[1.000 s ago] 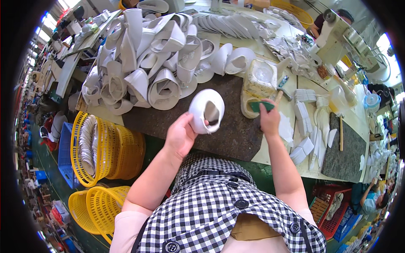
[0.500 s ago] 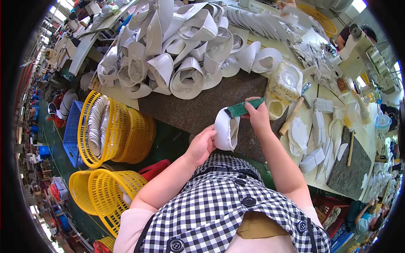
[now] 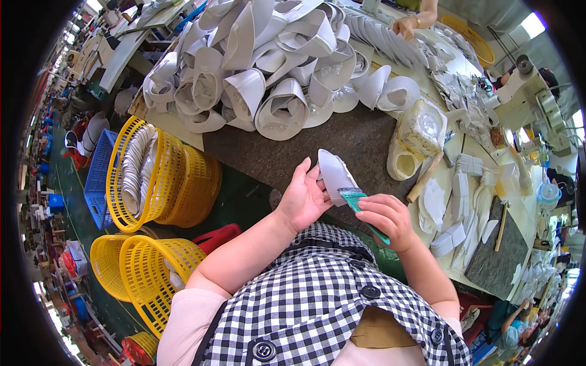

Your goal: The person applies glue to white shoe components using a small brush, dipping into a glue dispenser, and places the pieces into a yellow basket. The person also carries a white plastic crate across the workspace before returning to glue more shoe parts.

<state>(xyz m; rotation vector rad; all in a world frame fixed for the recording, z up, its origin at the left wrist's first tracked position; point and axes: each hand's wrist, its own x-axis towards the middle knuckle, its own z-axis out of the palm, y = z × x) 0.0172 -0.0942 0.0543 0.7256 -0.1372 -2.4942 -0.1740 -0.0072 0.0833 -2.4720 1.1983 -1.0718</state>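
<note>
My left hand (image 3: 305, 198) supports a white shoe upper (image 3: 334, 171) near the front edge of the table, its fingers behind the piece and its thumb raised. My right hand (image 3: 390, 221) grips a green brush (image 3: 353, 198), whose dark end meets the lower right edge of the upper. Ahead of both hands lies a dark mat (image 3: 262, 155). A big heap of similar white uppers (image 3: 244, 91) stands beyond it. Right of the mat is a stained whitish container (image 3: 421, 128) with a round cup-like opening (image 3: 406, 165) at its near end.
A wooden-handled hammer (image 3: 425, 177) and flat white pieces (image 3: 455, 238) lie to the right. Yellow baskets (image 3: 189, 177) and a blue crate (image 3: 101, 171) stand at left. A sewing machine (image 3: 525, 97) is at far right. Another person's hand (image 3: 406, 25) touches a row of white pieces at the back.
The white upper has turned and now slants with its tip upward. My right hand with the brush has come down, from above the upper to its lower right edge. My left-hand fingers have spread.
</note>
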